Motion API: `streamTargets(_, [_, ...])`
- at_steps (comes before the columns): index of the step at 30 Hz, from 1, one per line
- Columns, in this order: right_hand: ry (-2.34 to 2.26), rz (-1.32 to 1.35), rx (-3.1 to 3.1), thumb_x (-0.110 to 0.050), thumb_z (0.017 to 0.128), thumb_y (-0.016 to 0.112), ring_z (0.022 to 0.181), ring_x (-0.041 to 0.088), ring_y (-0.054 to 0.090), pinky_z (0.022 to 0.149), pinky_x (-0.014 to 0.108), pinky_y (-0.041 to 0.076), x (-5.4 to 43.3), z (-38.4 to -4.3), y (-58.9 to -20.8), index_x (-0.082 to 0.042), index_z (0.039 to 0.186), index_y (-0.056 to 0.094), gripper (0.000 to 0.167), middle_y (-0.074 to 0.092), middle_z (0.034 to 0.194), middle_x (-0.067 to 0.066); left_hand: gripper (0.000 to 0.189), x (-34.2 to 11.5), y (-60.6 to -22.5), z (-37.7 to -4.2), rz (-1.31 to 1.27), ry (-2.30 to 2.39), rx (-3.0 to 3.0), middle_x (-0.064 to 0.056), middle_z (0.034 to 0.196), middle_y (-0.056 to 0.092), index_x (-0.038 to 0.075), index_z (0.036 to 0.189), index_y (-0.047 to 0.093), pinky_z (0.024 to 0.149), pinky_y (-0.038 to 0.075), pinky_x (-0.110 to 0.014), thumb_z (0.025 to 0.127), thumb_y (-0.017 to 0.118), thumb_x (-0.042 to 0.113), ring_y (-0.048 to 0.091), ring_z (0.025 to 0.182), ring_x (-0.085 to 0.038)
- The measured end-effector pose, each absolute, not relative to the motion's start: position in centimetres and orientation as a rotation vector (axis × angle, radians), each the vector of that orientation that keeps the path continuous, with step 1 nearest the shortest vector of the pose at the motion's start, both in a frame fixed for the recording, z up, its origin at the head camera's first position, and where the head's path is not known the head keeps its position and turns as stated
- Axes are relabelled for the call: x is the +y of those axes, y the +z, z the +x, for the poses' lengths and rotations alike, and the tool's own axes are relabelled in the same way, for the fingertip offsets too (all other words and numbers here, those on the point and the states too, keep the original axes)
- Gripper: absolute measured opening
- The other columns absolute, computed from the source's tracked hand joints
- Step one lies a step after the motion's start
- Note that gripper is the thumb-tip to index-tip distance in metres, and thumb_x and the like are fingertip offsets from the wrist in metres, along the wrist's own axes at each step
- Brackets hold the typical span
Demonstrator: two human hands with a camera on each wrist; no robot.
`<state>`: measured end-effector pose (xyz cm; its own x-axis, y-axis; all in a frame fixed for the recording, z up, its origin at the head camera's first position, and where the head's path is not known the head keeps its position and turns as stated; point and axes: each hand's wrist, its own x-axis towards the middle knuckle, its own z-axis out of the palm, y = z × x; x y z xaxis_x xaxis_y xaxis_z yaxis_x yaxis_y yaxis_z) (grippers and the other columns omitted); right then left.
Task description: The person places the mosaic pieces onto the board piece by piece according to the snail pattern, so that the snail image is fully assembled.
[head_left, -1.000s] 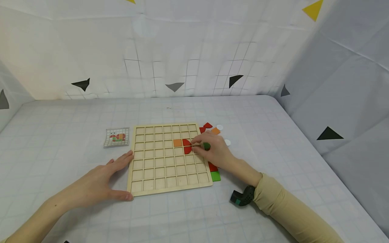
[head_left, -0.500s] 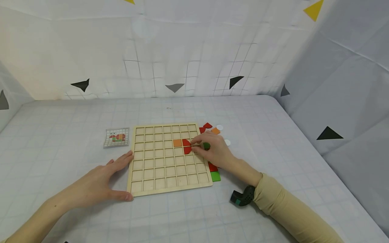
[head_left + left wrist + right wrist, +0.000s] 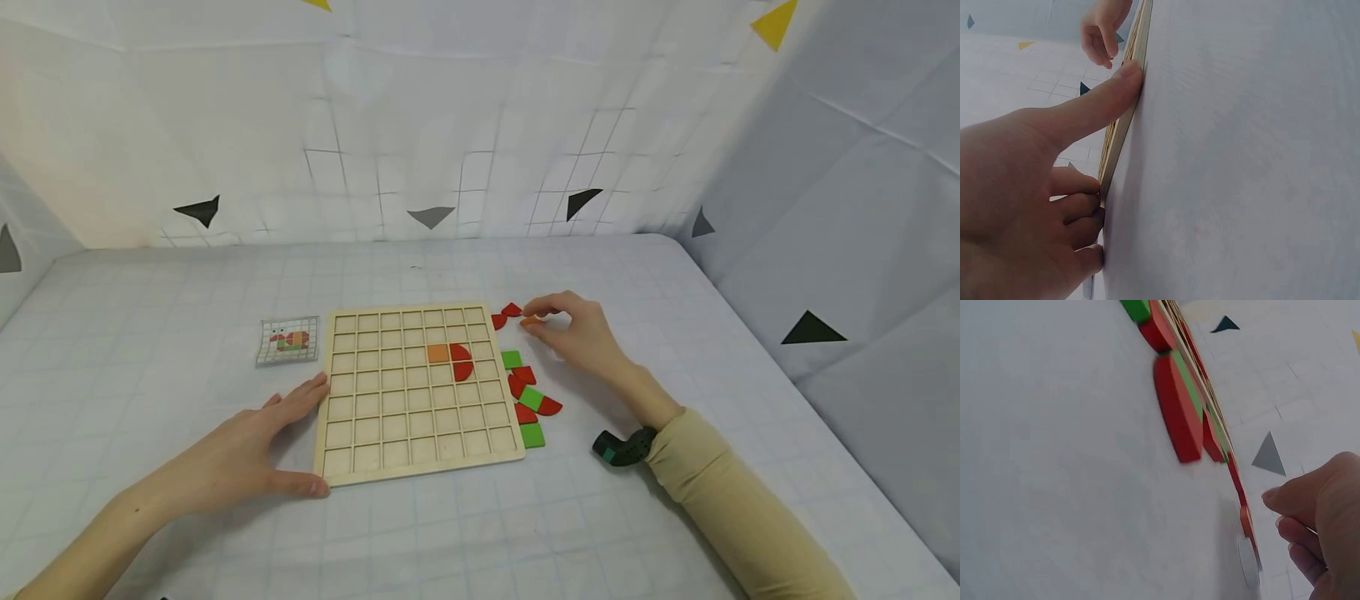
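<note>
My left hand (image 3: 247, 446) rests along the left edge of a wooden grid board (image 3: 375, 412), thumb and fingertips spread against its rim. On the board sit an orange square tile (image 3: 437, 354) and two red quarter-round tiles (image 3: 462, 362) that together form a half disc. Past the board's back right corner, my right hand (image 3: 581, 329) reaches over another orange tile (image 3: 531, 320), thumb and forefinger apart on either side of it. In the right wrist view the fingers stand just above that tile (image 3: 1246, 522), with a white disc (image 3: 1248, 562) close by.
Beside the board's right edge lie several red tiles (image 3: 551, 407) and green tiles (image 3: 532, 435). Two red tiles (image 3: 499, 321) lie near its back right corner. A small pattern card (image 3: 288, 340) with a coloured picture lies to the board's left.
My right hand has left the red tiles on the board and moved back and right to the orange tile, uncovering the red and green tiles. My left hand has not moved.
</note>
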<state>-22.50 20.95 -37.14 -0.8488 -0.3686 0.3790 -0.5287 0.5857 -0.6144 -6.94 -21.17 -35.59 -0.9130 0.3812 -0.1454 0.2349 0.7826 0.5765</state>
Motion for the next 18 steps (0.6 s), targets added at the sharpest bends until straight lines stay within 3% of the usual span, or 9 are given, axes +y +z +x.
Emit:
streamTargets(7, [1.082, 0.662, -2.71, -0.002, 0.088, 0.072, 0.102, 0.022, 0.061, 0.093, 0.044, 0.048, 21.7, -23.1, -37.8, -0.011, 0.113, 0.074, 0.026, 0.073, 0.108, 0.004, 0.116, -21.2, -35.6, -6.9, 0.469, 0.823, 2.72, 0.007, 0.167, 0.02, 0.023, 0.159, 0.03, 0.106, 0.027, -0.075, 0.065, 0.072, 0.077, 0.026, 0.141, -0.06])
streamTargets(18, [1.066, 0.664, -2.683, -0.006, 0.086, 0.078, 0.101, 0.021, 0.061, 0.09, 0.042, 0.049, 21.8, -23.3, -38.4, -0.01, 0.111, 0.074, 0.026, 0.073, 0.106, 0.004, 0.117, -21.2, -35.7, -7.0, 0.472, 0.821, 2.721, 0.007, 0.167, 0.02, 0.022, 0.158, 0.03, 0.106, 0.026, -0.075, 0.065, 0.072, 0.077, 0.026, 0.14, -0.06])
